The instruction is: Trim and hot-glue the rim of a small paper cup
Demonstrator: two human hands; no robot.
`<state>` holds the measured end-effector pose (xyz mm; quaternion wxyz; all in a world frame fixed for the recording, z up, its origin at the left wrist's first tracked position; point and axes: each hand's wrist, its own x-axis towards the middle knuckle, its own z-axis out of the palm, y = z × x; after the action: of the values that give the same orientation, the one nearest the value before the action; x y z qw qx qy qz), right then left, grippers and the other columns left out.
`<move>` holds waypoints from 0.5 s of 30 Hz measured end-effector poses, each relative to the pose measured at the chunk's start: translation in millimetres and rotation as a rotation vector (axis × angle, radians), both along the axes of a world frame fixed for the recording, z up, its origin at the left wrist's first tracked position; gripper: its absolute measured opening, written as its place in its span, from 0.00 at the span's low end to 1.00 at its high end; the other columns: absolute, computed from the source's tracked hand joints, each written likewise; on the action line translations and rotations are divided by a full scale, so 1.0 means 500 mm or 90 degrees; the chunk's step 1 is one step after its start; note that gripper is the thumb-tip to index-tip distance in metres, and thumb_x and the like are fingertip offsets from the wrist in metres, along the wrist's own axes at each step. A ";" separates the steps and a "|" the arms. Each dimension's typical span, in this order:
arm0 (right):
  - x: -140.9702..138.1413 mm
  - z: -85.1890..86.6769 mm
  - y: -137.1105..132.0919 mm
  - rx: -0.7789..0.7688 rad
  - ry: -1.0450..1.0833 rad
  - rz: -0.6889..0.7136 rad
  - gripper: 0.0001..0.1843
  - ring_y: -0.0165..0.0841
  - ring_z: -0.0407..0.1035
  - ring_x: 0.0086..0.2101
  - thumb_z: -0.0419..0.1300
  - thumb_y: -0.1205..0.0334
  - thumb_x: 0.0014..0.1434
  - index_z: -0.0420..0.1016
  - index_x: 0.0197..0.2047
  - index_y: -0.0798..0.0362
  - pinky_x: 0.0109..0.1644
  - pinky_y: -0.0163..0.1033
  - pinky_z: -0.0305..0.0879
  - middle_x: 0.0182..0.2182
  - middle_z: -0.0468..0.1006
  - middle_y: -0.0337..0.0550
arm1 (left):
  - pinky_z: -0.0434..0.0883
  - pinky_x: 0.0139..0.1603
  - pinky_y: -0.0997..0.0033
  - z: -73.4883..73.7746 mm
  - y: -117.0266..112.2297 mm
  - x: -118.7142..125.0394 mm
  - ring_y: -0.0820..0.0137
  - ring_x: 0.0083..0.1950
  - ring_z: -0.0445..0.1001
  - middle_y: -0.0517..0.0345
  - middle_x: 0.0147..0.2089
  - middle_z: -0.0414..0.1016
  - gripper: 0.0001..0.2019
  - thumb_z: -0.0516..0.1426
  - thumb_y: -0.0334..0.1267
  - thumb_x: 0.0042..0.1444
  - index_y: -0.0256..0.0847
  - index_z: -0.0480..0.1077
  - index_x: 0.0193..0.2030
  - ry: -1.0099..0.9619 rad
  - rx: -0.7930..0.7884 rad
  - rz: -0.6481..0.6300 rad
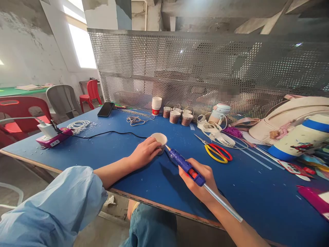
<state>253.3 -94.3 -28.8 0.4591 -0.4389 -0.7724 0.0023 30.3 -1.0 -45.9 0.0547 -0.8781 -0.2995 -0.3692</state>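
Observation:
My left hand is closed around the side of a paper cup, which stands on the blue table with its open mouth up. In my right hand is a blue hot glue gun, gripped from behind. Its nozzle points up and left and comes close to the cup's right side; I cannot tell whether it touches. A clear glue stick sticks out of the gun's rear, over my right forearm. The far side of the cup's wall is partly hidden by my fingers.
Scissors with red and yellow handles lie right of the cup. Behind stand several covered cups and a stack of paper cups. A black cord runs from a power strip at left. A phone, bottle and bag also lie around.

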 end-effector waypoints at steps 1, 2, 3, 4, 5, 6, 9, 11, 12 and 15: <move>0.000 0.001 -0.001 -0.003 -0.002 -0.001 0.07 0.25 0.53 0.17 0.58 0.65 0.56 0.65 0.27 0.50 0.24 0.31 0.55 0.17 0.62 0.31 | 0.72 0.45 0.66 0.000 0.001 -0.001 0.66 0.44 0.72 0.51 0.40 0.73 0.09 0.50 0.36 0.66 0.39 0.69 0.46 0.005 0.007 0.004; 0.000 0.002 -0.001 -0.003 -0.003 -0.001 0.07 0.25 0.53 0.17 0.59 0.65 0.56 0.65 0.27 0.50 0.23 0.31 0.55 0.17 0.63 0.31 | 0.72 0.45 0.66 -0.001 0.003 -0.001 0.66 0.44 0.72 0.51 0.40 0.73 0.09 0.50 0.37 0.66 0.39 0.69 0.46 0.011 0.013 0.008; 0.000 0.002 -0.001 -0.002 -0.003 -0.001 0.07 0.25 0.53 0.17 0.59 0.65 0.56 0.65 0.27 0.50 0.23 0.31 0.55 0.17 0.63 0.31 | 0.72 0.45 0.66 -0.002 0.004 -0.002 0.66 0.44 0.72 0.51 0.40 0.73 0.08 0.50 0.37 0.66 0.39 0.69 0.46 0.015 0.015 0.014; 0.001 0.001 0.000 0.000 -0.003 -0.001 0.07 0.25 0.53 0.17 0.58 0.65 0.56 0.65 0.27 0.50 0.23 0.31 0.55 0.17 0.63 0.31 | 0.72 0.44 0.66 -0.003 0.005 -0.002 0.66 0.43 0.72 0.51 0.40 0.73 0.08 0.51 0.37 0.65 0.39 0.69 0.46 0.018 0.016 0.020; 0.001 0.000 0.000 0.002 -0.001 -0.001 0.06 0.25 0.54 0.17 0.58 0.65 0.56 0.65 0.28 0.50 0.23 0.31 0.55 0.17 0.64 0.31 | 0.72 0.44 0.67 -0.004 0.007 -0.003 0.66 0.43 0.73 0.51 0.40 0.73 0.08 0.52 0.38 0.65 0.39 0.69 0.46 0.018 0.014 0.027; 0.002 -0.002 0.001 0.007 0.003 -0.001 0.07 0.25 0.54 0.17 0.58 0.64 0.56 0.65 0.28 0.50 0.23 0.31 0.55 0.17 0.64 0.31 | 0.72 0.44 0.67 -0.005 0.008 -0.003 0.66 0.42 0.73 0.52 0.40 0.73 0.08 0.53 0.39 0.64 0.39 0.68 0.46 0.016 0.012 0.031; 0.004 -0.006 0.004 0.009 -0.003 -0.004 0.06 0.25 0.55 0.17 0.58 0.64 0.57 0.66 0.28 0.51 0.24 0.31 0.55 0.18 0.64 0.32 | 0.72 0.42 0.66 -0.005 0.010 -0.005 0.66 0.41 0.72 0.52 0.39 0.73 0.12 0.58 0.43 0.61 0.38 0.68 0.46 0.013 0.008 0.022; 0.005 -0.007 0.005 0.007 -0.009 -0.003 0.06 0.25 0.56 0.18 0.58 0.64 0.57 0.66 0.29 0.51 0.25 0.31 0.56 0.18 0.64 0.32 | 0.72 0.42 0.66 -0.003 0.008 -0.005 0.66 0.40 0.72 0.52 0.38 0.73 0.13 0.59 0.45 0.59 0.38 0.69 0.45 0.014 0.002 0.010; 0.006 -0.007 0.005 0.007 -0.011 -0.002 0.05 0.26 0.56 0.18 0.58 0.64 0.57 0.66 0.29 0.51 0.25 0.32 0.56 0.18 0.64 0.32 | 0.72 0.42 0.66 -0.001 0.005 -0.004 0.66 0.40 0.72 0.52 0.38 0.73 0.13 0.59 0.46 0.59 0.38 0.69 0.44 0.013 -0.002 0.007; 0.008 -0.007 0.006 0.021 -0.008 -0.002 0.06 0.26 0.56 0.18 0.58 0.65 0.57 0.65 0.29 0.51 0.25 0.32 0.55 0.18 0.64 0.31 | 0.72 0.43 0.67 0.008 -0.005 -0.003 0.66 0.41 0.71 0.52 0.38 0.72 0.12 0.57 0.44 0.61 0.38 0.69 0.44 0.000 -0.004 0.003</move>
<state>257.2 -91.4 -32.4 0.4615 -0.4328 -0.7743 -0.0136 28.8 -3.6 -41.7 0.0530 -0.8774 -0.3028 -0.3684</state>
